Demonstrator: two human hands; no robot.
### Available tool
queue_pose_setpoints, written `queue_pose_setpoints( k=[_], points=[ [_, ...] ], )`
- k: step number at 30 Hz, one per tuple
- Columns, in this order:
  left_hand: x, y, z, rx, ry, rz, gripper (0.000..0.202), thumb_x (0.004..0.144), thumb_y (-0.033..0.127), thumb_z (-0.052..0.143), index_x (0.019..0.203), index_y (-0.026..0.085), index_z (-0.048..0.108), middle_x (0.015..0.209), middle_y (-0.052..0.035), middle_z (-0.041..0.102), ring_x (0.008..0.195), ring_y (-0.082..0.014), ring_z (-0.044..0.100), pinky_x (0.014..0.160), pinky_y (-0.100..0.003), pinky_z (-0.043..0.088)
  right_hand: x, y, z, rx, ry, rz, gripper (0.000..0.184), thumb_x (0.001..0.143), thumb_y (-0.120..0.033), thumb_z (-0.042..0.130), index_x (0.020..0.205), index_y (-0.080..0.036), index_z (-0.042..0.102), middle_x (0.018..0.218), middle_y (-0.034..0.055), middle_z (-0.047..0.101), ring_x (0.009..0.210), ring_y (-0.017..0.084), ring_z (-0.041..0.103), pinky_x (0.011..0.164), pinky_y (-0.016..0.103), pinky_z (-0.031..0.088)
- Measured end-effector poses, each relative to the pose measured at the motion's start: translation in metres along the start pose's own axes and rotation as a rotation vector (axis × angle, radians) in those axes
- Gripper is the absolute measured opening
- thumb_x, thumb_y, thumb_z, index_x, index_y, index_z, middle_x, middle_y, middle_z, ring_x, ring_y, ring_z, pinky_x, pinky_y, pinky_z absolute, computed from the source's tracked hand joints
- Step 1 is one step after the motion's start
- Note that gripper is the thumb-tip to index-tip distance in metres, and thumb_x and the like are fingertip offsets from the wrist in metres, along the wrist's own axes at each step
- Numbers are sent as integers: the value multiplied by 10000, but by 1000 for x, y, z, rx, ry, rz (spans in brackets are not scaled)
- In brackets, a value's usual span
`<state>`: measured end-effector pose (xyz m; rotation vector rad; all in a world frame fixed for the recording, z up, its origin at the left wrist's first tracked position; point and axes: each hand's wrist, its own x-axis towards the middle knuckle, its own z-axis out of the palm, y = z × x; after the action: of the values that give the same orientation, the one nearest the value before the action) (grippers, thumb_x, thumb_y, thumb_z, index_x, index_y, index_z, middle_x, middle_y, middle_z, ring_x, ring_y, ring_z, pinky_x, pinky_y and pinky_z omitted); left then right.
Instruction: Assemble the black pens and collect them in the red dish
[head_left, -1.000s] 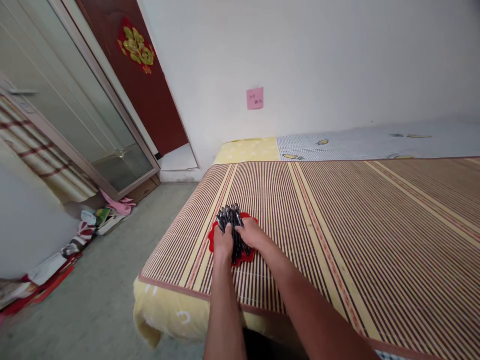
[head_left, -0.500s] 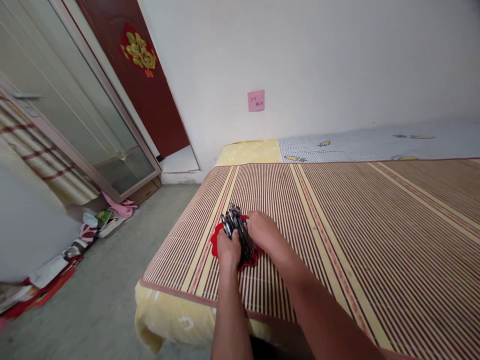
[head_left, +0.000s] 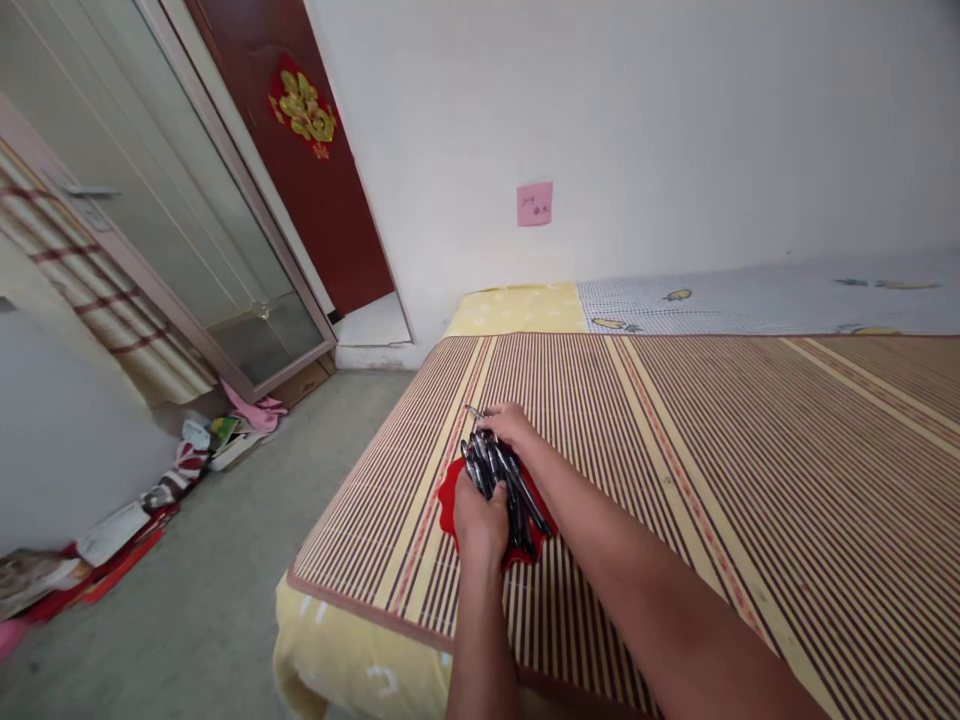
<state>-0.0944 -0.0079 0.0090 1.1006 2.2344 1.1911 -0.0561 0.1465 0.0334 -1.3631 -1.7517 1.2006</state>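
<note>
A bundle of dark pens (head_left: 504, 478) lies on a red, wavy-edged mat (head_left: 450, 500) near the front left corner of a striped bamboo bed mat (head_left: 675, 440). My left hand (head_left: 480, 520) is curled round the near end of the bundle. My right hand (head_left: 511, 424) reaches over the far end, its fingers pinched on one pen tip that sticks out to the left.
The bed has a yellow sheet (head_left: 352, 640) at its corner and a grey patterned sheet (head_left: 750, 295) along the wall. Papers and cloth (head_left: 150, 490) litter the grey floor at the left. A glass sliding door (head_left: 172, 220) and a dark red door (head_left: 315, 150) stand behind.
My right hand has moved from the side of the bundle to its far end and pinched a pen. The camera has shifted a little to the left.
</note>
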Motion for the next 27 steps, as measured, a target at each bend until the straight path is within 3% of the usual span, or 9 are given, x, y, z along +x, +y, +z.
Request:
queue_pose_setpoints(
  k=[5,9,13,17,23,27],
  points=[
    [0,1,-2,-14,9,19,290,850,127,620,1138,162,605,1103,-123,734,1046,-252,696,902,-340,508,-17,-10,-13,216,31,-43,208,869,-139,580,1024,-102,714,908,92,784,843,157,732,776,251,544],
    [3,-3,-3,-8,13,37,273,859,118,576,1124,160,618,1092,-118,741,1048,-242,696,896,-324,507,-36,-16,-27,235,93,-90,311,942,-184,472,1189,-107,643,1021,103,777,953,157,720,840,268,543],
    [7,-7,-4,-6,19,28,227,866,130,547,1069,153,646,1038,-124,747,1011,-245,705,873,-320,510,-64,-13,-53,98,105,-93,331,953,-169,438,1230,-124,613,1107,112,750,915,164,711,762,272,547],
    [10,-7,-5,-3,22,25,215,892,178,540,1067,138,657,1062,-144,743,1028,-259,697,877,-326,504,-101,-11,-74,-192,65,-64,241,899,-115,494,1048,-115,683,996,143,741,849,206,693,724,304,507],
    [12,-5,-6,-35,8,23,226,907,262,554,1049,131,671,1046,-166,741,1017,-289,698,858,-343,501,-128,-13,-59,-510,-50,-48,157,859,-212,628,932,-102,714,963,188,734,932,288,695,799,346,478],
    [14,-4,-5,-104,1,19,161,891,265,570,947,158,677,1003,-162,742,985,-293,703,839,-343,497,-125,-11,-39,-568,-87,-75,298,824,-333,704,1013,-102,707,1049,206,733,1031,326,684,864,370,472]
  ],
)
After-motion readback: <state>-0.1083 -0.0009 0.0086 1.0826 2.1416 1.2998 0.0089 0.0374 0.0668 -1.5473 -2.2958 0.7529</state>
